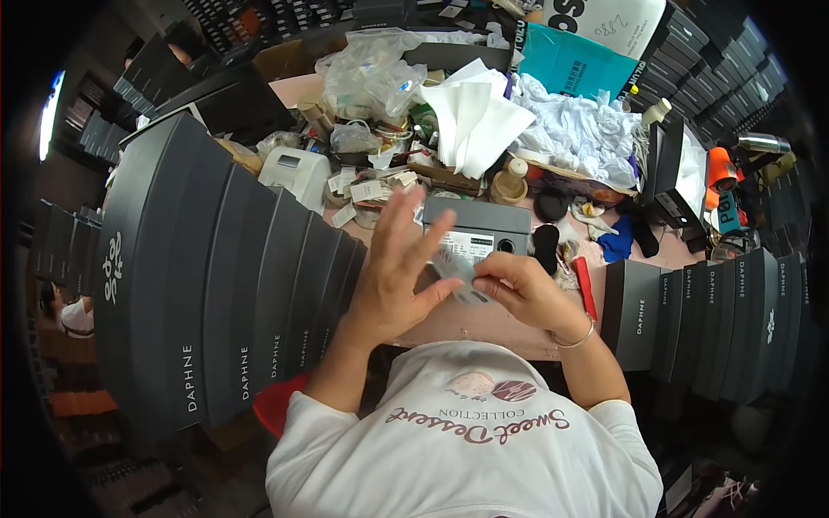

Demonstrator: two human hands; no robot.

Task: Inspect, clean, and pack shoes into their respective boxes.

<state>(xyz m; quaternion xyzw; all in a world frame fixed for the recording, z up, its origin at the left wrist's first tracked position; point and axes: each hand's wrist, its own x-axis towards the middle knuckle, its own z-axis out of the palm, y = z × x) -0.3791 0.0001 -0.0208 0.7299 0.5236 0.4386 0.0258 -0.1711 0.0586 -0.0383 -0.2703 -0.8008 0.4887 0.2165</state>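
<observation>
My left hand (393,276) is open, its fingers spread and slightly smeared by motion. Between my hands is a small, thin, translucent piece of plastic or film (466,287), blurred, so its exact kind cannot be told. The fingers of my right hand (525,289) pinch its right side, while my left thumb is close to its upper left edge; whether the thumb touches it is unclear. Just beyond lies a dark grey shoebox (479,216) with a white label (471,245) and a round hole on its near end, partly behind my hands.
Tall rows of dark shoeboxes (186,285) stand at left, with more shoeboxes (691,319) at right. White paper sheets (479,116), crumpled tissue (574,125), a capped bottle (511,181) and a white label printer (294,179) crowd the back. A red-handled tool (585,287) lies beside my right forearm.
</observation>
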